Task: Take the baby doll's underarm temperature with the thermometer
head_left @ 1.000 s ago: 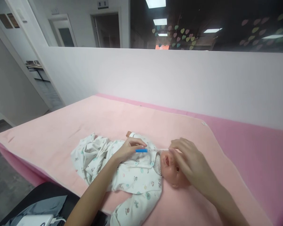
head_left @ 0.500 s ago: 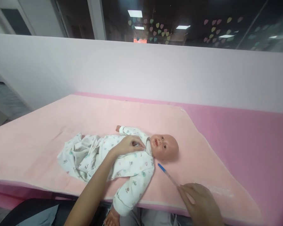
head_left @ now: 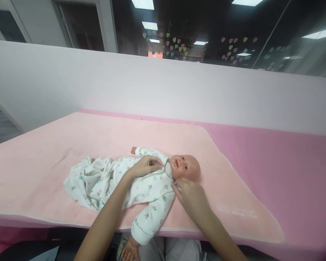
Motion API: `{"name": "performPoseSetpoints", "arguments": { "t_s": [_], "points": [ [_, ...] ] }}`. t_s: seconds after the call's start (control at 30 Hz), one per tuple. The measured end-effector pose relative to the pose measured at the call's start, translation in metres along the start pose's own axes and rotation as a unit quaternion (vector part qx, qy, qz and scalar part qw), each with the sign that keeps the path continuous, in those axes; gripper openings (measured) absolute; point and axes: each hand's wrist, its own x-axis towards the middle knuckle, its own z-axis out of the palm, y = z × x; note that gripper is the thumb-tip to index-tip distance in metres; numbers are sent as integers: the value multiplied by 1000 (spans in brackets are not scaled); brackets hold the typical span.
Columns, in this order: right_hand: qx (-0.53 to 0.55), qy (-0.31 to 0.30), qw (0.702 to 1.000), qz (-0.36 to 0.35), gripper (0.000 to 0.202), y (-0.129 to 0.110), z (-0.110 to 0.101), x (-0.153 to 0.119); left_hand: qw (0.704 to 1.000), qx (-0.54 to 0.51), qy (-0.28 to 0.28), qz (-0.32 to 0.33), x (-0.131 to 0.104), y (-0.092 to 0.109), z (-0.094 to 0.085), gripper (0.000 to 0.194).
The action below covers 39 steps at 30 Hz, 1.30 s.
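A baby doll (head_left: 186,167) lies on its back with its head to the right, dressed in a white printed top (head_left: 149,186). On its chest rests my left hand (head_left: 146,166), fingertips pinched on the top's edge just below the collar. My right hand (head_left: 191,194) is closed beside the doll's neck and near shoulder. Only a small blue bit of the slim thermometer (head_left: 176,185) shows between its fingers; the clear shaft is hidden by the hand. The doll's near arm hangs over the table edge.
A peach mat (head_left: 97,130) lies under the doll on a pink table cover (head_left: 260,163). A white partition (head_left: 163,87) runs along the back, with dark glass and heart stickers above it. White printed cloth (head_left: 84,183) bunches around the doll's legs.
My right hand has moved up and left with the thermometer, from the mat's front to the doll's neck. My left hand keeps its place on the chest. The view has shifted slightly.
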Motion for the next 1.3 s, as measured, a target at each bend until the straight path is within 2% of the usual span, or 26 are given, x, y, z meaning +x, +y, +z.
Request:
{"name": "performPoseSetpoints", "arguments": {
  "t_s": [0.1, 0.2, 0.27, 0.37, 0.47, 0.6, 0.73, 0.9, 1.0, 1.13, 1.3],
  "points": [
    [111, 49, 992, -18, 23, -17, 5, 25, 998, -35, 37, -21, -1, 1, -1, 31],
    [216, 96, 972, 8, 31, -28, 26, 38, 996, -65, 50, -22, -1, 3, -2, 33],
    [301, 133, 944, 31, 31, -31, 40, 40, 996, -76, 53, -19, -1, 3, -3, 31],
    [430, 196, 880, 56, 25, -31, 55, 38, 994, -93, 56, -30, 0, 1, -3, 29],
    [469, 254, 843, 66, 19, -30, 59, 37, 990, -125, 48, -49, 0, -2, -4, 31],
    [462, 275, 843, 26, 17, -30, 55, 44, 994, -100, 8, -49, 0, -3, -6, 28],
    [422, 281, 862, 12, 19, -30, 54, 46, 998, -46, -39, -23, 1, 0, -6, 21],
    [392, 289, 874, 9, 17, -28, 61, 43, 999, -25, -35, -33, 2, 0, -5, 20],
    [390, 292, 873, 5, 15, -27, 64, 44, 997, -51, -33, -45, 1, -1, -6, 22],
    [388, 300, 871, -3, 14, -27, 66, 46, 994, -84, -49, -48, 0, 0, -8, 28],
    [389, 303, 870, 6, 12, -28, 70, 45, 995, -59, -67, -44, 0, 2, -10, 33]
  ]
}}
